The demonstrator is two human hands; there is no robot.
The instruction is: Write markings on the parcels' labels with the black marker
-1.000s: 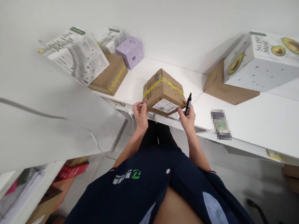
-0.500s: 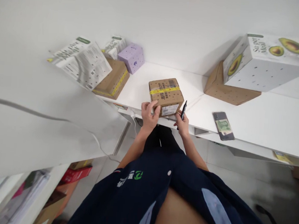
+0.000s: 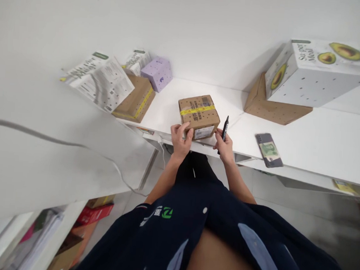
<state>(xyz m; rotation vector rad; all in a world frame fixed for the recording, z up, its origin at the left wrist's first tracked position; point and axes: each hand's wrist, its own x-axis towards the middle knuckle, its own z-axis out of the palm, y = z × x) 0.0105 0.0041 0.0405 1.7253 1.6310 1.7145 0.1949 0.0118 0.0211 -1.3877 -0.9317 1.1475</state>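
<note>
A small brown cardboard box (image 3: 198, 114) with yellow tape and a white label stands flat on the white table (image 3: 307, 141), near its front edge. My left hand (image 3: 181, 137) grips the box's near left corner, fingers curled on it. My right hand (image 3: 225, 143) sits at the box's near right side, closed around a black marker pen (image 3: 225, 127) that points up and away.
A phone (image 3: 269, 150) lies on the table to the right. Behind it an avocado-printed white box (image 3: 315, 73) rests on a flat brown carton (image 3: 274, 108). At the back left are a brown box (image 3: 136, 98), a purple box (image 3: 157, 72) and printed white cartons (image 3: 100, 79).
The box, tilted up on edge a second ago, now stands flat on the table. My left hand has moved onto its near left corner. The marker stays in my right hand.
</note>
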